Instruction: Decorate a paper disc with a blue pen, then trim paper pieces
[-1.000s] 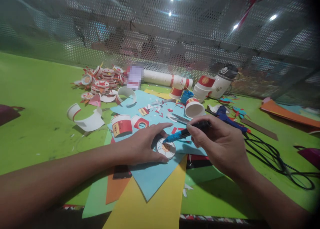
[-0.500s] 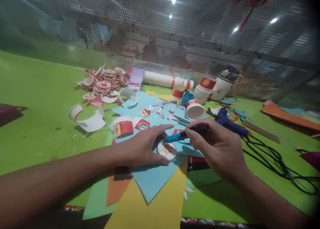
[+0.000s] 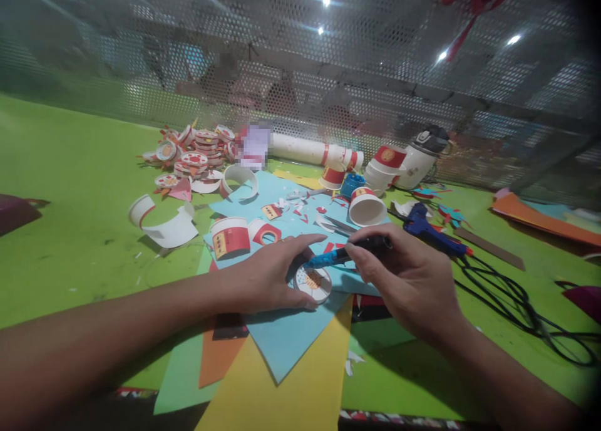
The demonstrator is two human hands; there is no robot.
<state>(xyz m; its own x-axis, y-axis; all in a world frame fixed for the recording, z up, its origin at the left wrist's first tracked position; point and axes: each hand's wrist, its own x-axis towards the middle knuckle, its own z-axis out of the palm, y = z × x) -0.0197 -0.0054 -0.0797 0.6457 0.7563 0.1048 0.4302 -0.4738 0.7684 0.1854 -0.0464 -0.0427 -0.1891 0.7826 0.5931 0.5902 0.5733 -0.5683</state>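
Note:
My left hand [image 3: 270, 274] lies on a sheet of light blue paper [image 3: 286, 337], thumb and forefinger curved round a small round paper-cup base [image 3: 313, 282] with a red and orange print, holding it down. My right hand [image 3: 408, 280] grips a black pen with a blue tip [image 3: 345, 254]. The tip points down to the left and meets the disc's upper edge. Coloured paper sheets, yellow [image 3: 286, 393], orange and green, lie fanned under the blue one.
Cut red-and-white paper cups [image 3: 229, 236] and a curled strip [image 3: 162, 223] lie beyond my left hand, with a pile of cup bases [image 3: 192, 155] behind. Scissors [image 3: 338, 224], a blue glue gun [image 3: 429, 230] with black cable [image 3: 516, 306], and a white bottle [image 3: 420, 155] sit right. Perforated metal screen stands behind.
The pen tip has shifted slightly along the disc's upper edge; my head view rose a little. Both hands stay in place.

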